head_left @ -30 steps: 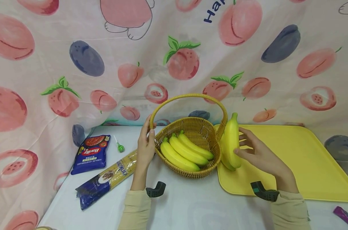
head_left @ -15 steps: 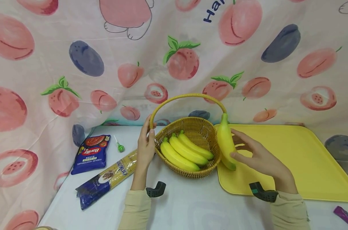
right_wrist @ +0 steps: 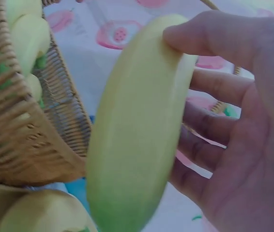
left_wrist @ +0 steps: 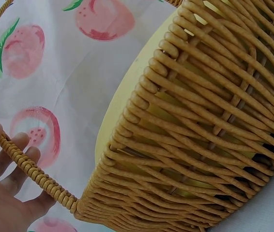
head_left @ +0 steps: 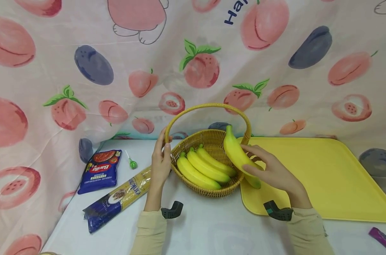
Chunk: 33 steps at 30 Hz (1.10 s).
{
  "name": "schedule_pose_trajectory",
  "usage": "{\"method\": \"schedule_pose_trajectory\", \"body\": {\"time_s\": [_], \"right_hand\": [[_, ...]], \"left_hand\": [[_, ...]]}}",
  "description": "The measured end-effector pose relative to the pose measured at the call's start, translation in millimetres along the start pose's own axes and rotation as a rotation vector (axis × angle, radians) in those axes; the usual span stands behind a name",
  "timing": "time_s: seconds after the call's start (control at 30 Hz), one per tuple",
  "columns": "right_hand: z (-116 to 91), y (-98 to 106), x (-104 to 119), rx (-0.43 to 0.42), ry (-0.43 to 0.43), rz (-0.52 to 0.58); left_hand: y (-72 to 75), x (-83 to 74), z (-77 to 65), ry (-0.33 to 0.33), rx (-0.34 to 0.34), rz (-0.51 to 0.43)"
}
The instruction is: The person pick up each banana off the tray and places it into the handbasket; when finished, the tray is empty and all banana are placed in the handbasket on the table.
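A woven wicker basket (head_left: 208, 193) with a tall arched handle stands mid-table, holding several bananas (head_left: 199, 171). My left hand (head_left: 161, 163) grips the left foot of its handle (left_wrist: 35, 170), with thumb and fingers on either side of it. My right hand (head_left: 275, 173) pinches another banana (head_left: 235, 152) between thumb and fingers. This banana is tilted, stem up and leftward, above the basket's right rim. Up close, the right wrist view shows the held banana (right_wrist: 137, 130) beside the basket wall (right_wrist: 25, 140). One more banana (head_left: 254, 182) lies on the yellow tray, partly hidden behind the held one.
The yellow tray (head_left: 323, 177) covers the right of the table. To the left lie a blue Barilla pouch (head_left: 100, 171), a green lollipop (head_left: 133, 164) and a blue-and-gold packet (head_left: 116, 198). A purple wrapper (head_left: 382, 239) is at the right edge. Fruit-print cloth (head_left: 167, 63) hangs behind.
My right hand has lifted a banana from the tray side and carried it left, tilting it over the basket's right rim. My left hand stays on the handle.
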State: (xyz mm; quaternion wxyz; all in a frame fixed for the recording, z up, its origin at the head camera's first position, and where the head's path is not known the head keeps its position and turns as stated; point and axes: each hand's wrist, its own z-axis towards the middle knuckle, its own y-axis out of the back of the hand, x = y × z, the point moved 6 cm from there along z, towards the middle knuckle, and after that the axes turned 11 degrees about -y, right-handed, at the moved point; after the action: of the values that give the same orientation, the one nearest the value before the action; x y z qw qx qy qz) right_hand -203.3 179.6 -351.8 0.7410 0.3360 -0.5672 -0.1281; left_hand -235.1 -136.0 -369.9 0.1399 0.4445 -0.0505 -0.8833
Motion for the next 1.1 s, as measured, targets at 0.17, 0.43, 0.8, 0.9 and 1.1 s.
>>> {"method": "schedule_pose_trajectory", "body": {"time_s": [0.17, 0.43, 0.8, 0.9, 1.1], "right_hand": [[11, -14, -3, 0.031, -0.038, 0.01], [29, -30, -6, 0.06, -0.125, 0.017], [63, -47, -5, 0.135, -0.172, -0.031], [72, -55, -4, 0.156, -0.162, -0.074], [85, -68, -3, 0.204, -0.166, -0.125]], "left_hand": [[0.2, -1.6, 0.5, 0.005, 0.001, -0.002], [0.1, 2.9, 0.3, -0.004, -0.003, -0.001], [0.5, -9.1, 0.2, 0.008, 0.004, -0.013], [1.6, -22.6, 0.9, 0.011, 0.014, -0.017], [2.5, -34.1, 0.8, 0.013, 0.021, -0.004]]}}
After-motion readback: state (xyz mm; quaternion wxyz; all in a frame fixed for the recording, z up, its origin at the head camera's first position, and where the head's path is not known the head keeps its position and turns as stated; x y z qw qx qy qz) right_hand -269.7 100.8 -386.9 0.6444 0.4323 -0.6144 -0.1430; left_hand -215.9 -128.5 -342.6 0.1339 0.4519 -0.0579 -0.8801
